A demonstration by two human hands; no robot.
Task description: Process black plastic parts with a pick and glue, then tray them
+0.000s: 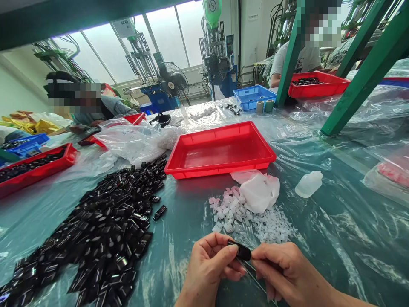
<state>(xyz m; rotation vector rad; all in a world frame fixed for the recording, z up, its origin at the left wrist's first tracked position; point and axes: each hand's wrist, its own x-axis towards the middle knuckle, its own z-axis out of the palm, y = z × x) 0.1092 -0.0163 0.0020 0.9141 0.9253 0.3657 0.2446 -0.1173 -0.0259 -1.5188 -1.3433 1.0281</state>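
Note:
My left hand (209,266) pinches a small glossy black plastic piece (241,251) between thumb and fingers at the bottom centre. My right hand (283,270) is closed beside it, touching the same piece and gripping a thin metal tool (255,279) that slants down under the fingers. A big heap of the same black pieces (102,230) spreads to the left. Just beyond my hands lie small white plastic parts (230,211) and a crumpled white bag (258,192).
An empty red tray (220,149) sits past the white parts. A small white bottle (308,184) lies to the right. Clear plastic sheeting covers the green table. Two other people sit at the far side by red trays (318,83) and a blue bin (254,96). Green frame legs (361,81) stand at right.

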